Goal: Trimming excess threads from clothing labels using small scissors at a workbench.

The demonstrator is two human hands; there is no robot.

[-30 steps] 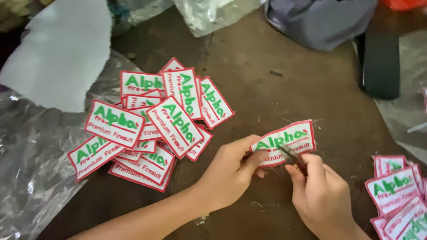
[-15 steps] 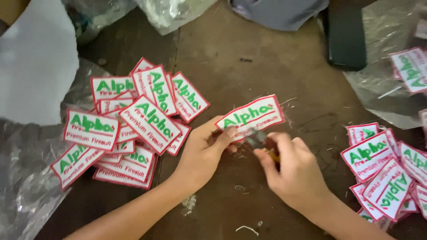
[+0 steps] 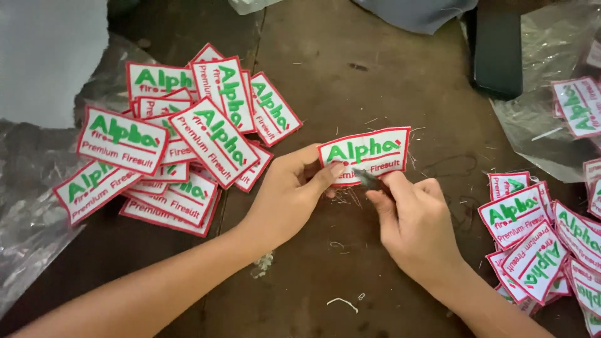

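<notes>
My left hand (image 3: pixel 289 195) pinches the left lower corner of a white embroidered patch (image 3: pixel 369 152) with a red border and green lettering, held just above the brown table (image 3: pixel 350 81). My right hand (image 3: pixel 416 225) is closed around a small dark cutting tool (image 3: pixel 369 179) whose tip meets the patch's lower edge. Loose thread scraps (image 3: pixel 343 196) lie under the patch.
A heap of several matching patches (image 3: pixel 181 141) lies at the left on clear plastic (image 3: pixel 31 213). Another pile of patches (image 3: pixel 538 241) sits at the right edge. A dark flat object (image 3: pixel 498 50) and more plastic with patches (image 3: pixel 579 106) lie at the back right.
The view has shifted, so the patch and both hands sit more to the centre. The right-hand pile has come into fuller view. Both hands keep their hold on patch and tool.
</notes>
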